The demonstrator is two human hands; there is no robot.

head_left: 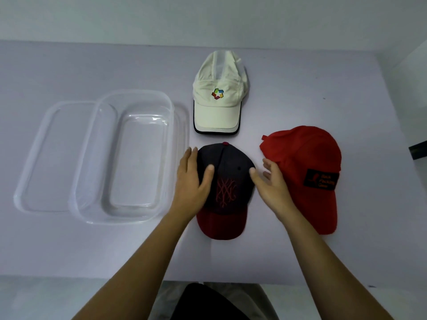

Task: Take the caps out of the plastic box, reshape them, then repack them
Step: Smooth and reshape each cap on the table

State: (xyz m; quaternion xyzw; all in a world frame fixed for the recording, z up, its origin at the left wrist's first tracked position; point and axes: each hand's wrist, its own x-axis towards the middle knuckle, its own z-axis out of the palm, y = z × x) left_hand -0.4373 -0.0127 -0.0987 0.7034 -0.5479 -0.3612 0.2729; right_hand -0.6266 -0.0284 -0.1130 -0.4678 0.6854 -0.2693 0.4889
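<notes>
Flanking the dark cap (227,179) from both sides, the 2 hands look to be at the reshaping step. The left hand (193,179) lies flat against the crown's left side, fingers straight and together, thumb spread onto the front panel. The right hand (270,181) is at the crown's right side with fingers loose and apart. Its thumb tip meets the crown's edge, but I cannot tell whether the fingers touch the cloth. Neither hand grips anything.

The dark cap sits on the table (92,250) right in front of the person. Its long axis runs straight away from them, maroon bill nearest and top button farthest. The plastic box (138,158) stands empty just left of the cap, resting on its lid (46,158). The box's long axis runs nearly the same way, leaning a little. Repacking turns on that alignment, I judge: the cap needs only a sideways carry to the left, with no turn. The left hand is the nearer one to the box, almost at its rim.

All 3 caps are out. The white cap (218,93) lies beyond the dark one, bill toward the person. The red cap (307,172) lies just beside the right hand and looks flatter and creased, so it probably wants shaping too.
</notes>
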